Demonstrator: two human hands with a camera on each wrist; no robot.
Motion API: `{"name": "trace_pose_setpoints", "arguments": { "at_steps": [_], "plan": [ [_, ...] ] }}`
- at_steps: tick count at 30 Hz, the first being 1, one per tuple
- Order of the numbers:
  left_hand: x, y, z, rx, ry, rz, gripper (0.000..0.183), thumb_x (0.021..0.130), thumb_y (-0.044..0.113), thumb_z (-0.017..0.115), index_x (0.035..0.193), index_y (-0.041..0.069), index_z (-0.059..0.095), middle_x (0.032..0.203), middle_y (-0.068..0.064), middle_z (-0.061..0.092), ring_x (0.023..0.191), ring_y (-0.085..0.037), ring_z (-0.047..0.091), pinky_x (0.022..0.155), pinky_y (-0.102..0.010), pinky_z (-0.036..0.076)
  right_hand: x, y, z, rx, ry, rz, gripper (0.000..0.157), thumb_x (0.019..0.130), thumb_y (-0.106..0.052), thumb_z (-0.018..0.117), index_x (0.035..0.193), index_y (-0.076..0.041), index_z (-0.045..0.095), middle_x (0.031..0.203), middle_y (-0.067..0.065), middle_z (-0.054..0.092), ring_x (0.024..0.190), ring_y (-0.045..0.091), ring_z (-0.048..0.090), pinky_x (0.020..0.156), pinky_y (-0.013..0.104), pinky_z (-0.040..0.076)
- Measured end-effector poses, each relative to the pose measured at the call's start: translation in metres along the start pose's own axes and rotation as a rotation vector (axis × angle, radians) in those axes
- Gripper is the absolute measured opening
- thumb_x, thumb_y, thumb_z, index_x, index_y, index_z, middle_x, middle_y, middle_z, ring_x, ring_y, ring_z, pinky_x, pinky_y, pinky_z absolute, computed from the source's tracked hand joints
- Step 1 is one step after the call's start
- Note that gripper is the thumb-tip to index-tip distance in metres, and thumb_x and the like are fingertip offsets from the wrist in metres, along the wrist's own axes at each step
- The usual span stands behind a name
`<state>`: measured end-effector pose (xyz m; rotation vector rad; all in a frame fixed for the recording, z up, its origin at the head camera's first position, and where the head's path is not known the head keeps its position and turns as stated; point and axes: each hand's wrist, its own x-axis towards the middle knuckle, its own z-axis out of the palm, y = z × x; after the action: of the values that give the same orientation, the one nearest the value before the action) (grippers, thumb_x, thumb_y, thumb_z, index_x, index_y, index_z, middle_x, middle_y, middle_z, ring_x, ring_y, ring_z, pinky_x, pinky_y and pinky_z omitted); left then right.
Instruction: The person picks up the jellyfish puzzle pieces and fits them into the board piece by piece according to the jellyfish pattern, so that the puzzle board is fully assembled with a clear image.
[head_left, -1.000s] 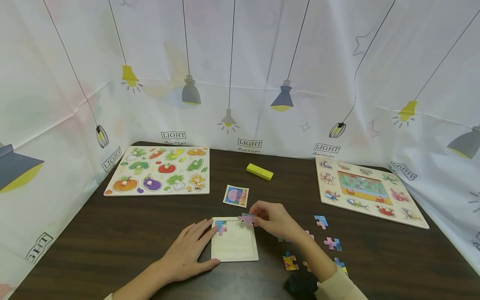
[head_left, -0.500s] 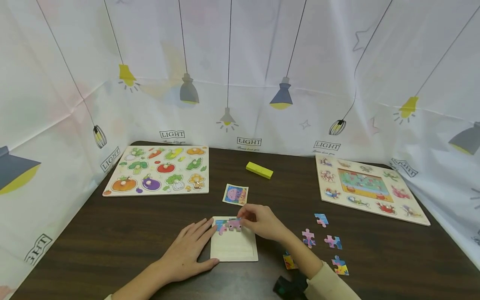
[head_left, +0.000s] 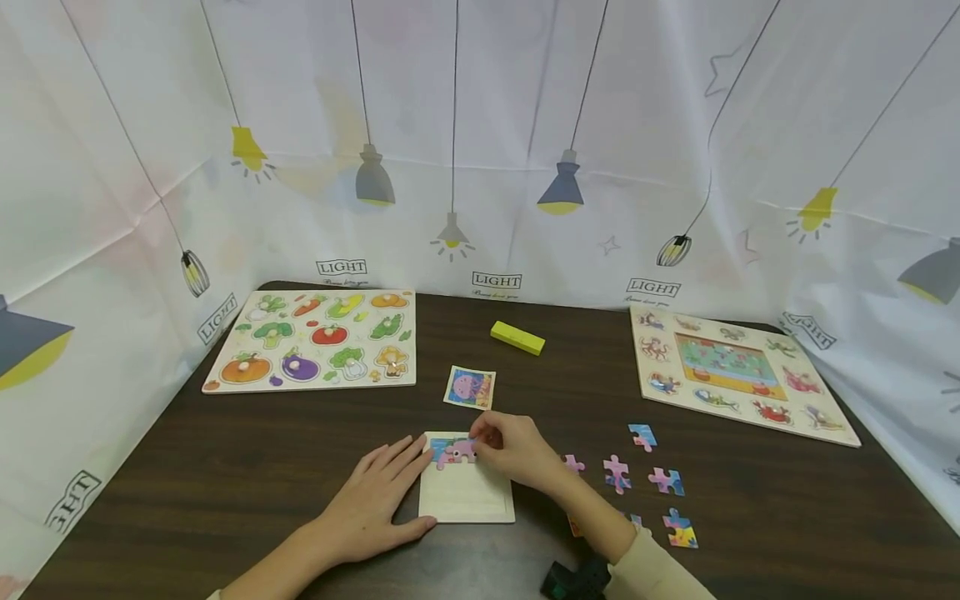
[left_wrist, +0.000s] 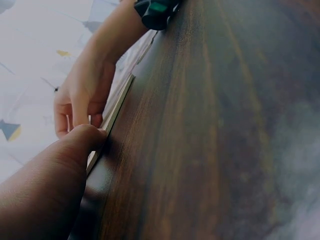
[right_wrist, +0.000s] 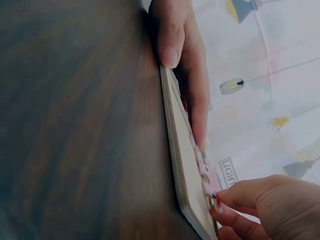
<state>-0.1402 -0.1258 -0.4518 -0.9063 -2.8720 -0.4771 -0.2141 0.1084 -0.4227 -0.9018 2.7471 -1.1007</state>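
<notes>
A pale wooden puzzle tray [head_left: 467, 496] lies flat on the dark table. My left hand [head_left: 378, 492] rests along its left side with long, fairly straight fingers, the fingertips near the top left corner and the thumb at the lower left edge. A blue-and-pink puzzle piece [head_left: 438, 451] sits in that top left corner. Beside it, at the tray's upper edge, lies a pink puzzle piece with eyes [right_wrist: 210, 181], whose right end my right hand [head_left: 517, 450] pinches between thumb and fingertips. The curled right fingers cover the tray's top right corner in the head view.
Several loose puzzle pieces [head_left: 617, 473] lie right of the tray, some partly behind the right forearm. A picture card [head_left: 470, 387] and a yellow block [head_left: 517, 338] lie farther back. A vegetable board [head_left: 309, 342] stands back left, a sea-animal board [head_left: 742, 375] back right.
My right hand has moved left over the tray, bringing the pink piece down beside the corner piece. The left hand has stayed on the tray's left side.
</notes>
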Motion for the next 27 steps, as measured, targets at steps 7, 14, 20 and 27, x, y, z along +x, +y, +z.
{"name": "trace_pose_setpoints", "arguments": {
  "at_steps": [7,14,20,27],
  "plan": [
    [-0.0007,-0.0010,0.0017,0.006,0.003,-0.006,0.080,0.086,0.066,0.039,0.145,0.013,0.029,0.150,-0.002,0.023,0.137,-0.020,0.017,0.106,-0.046,0.016,0.0000,0.0006,0.0057,-0.036,0.036,-0.003,0.009,0.079,-0.007,0.069,0.085,-0.011,0.063,0.069,-0.008,0.054,0.060,0.007,0.047,0.053,0.022,0.043],
    [-0.0008,-0.0014,0.0020,0.007,0.007,-0.002,0.080,0.086,0.065,0.039,0.145,0.013,0.029,0.150,-0.003,0.022,0.137,-0.020,0.016,0.106,-0.046,0.016,-0.0003,-0.0001,0.0092,-0.079,0.047,-0.005,0.008,0.079,-0.012,0.070,0.083,-0.013,0.063,0.071,-0.009,0.054,0.061,0.006,0.047,0.053,0.021,0.044],
    [-0.0008,-0.0016,0.0023,0.009,0.018,0.010,0.080,0.086,0.065,0.040,0.144,0.011,0.030,0.150,-0.004,0.024,0.136,-0.022,0.019,0.106,-0.048,0.017,-0.0008,-0.0030,0.0099,-0.114,0.053,-0.008,0.009,0.079,-0.016,0.071,0.082,-0.014,0.063,0.070,-0.009,0.053,0.061,0.009,0.047,0.053,0.021,0.042],
    [-0.0008,-0.0014,0.0012,0.015,0.012,0.005,0.080,0.086,0.065,0.040,0.145,0.012,0.029,0.150,-0.005,0.023,0.137,-0.022,0.017,0.106,-0.047,0.016,0.0000,-0.0035,0.0106,-0.150,0.051,-0.020,0.012,0.080,-0.024,0.072,0.082,-0.014,0.064,0.068,-0.010,0.051,0.062,0.008,0.044,0.053,0.021,0.040]
  ]
}}
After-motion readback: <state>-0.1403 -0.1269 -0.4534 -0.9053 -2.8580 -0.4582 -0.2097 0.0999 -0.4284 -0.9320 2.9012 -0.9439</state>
